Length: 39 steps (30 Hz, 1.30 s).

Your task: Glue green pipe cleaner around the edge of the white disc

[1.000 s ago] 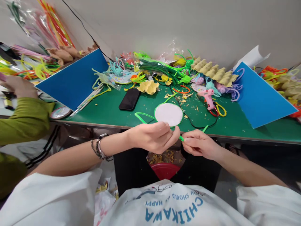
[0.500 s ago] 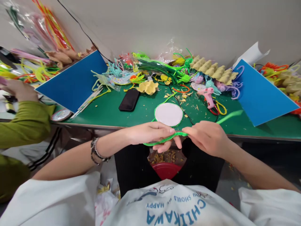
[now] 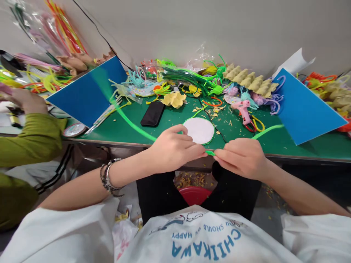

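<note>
Both my hands pinch a bright green fuzzy stem (image 3: pixel 210 153) in front of the table's front edge. My left hand (image 3: pixel 177 148) is closed on it, and a long blurred length runs from that hand up and to the left, over the table. My right hand (image 3: pixel 242 159) grips it a little to the right, with a free end pointing right past the knuckles. A short twisted piece shows between my fingertips. Just behind my hands lies a white disc (image 3: pixel 199 130) with a green rim, partly covered by my left fingers.
A black phone (image 3: pixel 153 113) lies left of the disc, a pink glue gun (image 3: pixel 243 110) to the right. Blue boards (image 3: pixel 89 93) stand on both sides. Colourful stems and egg-carton pieces (image 3: pixel 249 81) line the back. Another person's green sleeve (image 3: pixel 33 137) is at the left.
My left hand has turned from loosely spread under the stem to pinching it near my right fingertips. The stem's long left part has swung up and left over the table.
</note>
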Each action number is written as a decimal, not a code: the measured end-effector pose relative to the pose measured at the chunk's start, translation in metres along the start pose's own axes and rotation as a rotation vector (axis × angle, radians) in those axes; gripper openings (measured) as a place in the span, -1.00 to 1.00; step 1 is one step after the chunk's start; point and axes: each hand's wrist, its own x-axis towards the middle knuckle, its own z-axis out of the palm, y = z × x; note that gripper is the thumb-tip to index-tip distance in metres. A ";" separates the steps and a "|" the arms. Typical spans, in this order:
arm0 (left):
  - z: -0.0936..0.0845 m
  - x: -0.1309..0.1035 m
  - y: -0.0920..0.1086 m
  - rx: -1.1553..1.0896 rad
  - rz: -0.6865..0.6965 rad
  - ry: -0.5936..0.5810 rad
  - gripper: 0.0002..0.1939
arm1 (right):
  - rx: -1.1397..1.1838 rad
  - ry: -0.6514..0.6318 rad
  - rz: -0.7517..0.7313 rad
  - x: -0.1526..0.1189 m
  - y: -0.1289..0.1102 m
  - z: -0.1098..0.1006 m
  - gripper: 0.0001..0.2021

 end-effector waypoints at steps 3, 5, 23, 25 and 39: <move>-0.009 0.007 0.007 0.063 0.037 0.063 -0.73 | 0.604 -0.141 0.481 0.003 -0.009 0.003 -0.71; -0.013 0.012 0.008 -0.055 0.022 0.031 -0.77 | 1.032 -0.188 0.742 0.003 -0.016 0.009 -0.63; 0.015 -0.006 -0.003 -1.639 -0.505 -0.393 -0.70 | 0.165 -0.039 0.141 0.004 0.007 -0.005 -0.81; 0.024 -0.008 -0.002 -1.656 -0.532 -0.326 -0.68 | 0.138 -0.018 0.126 0.008 0.007 -0.001 -0.82; 0.017 -0.031 -0.073 -1.247 -0.692 0.671 -0.65 | -0.463 -0.228 1.360 -0.100 0.123 0.031 -0.70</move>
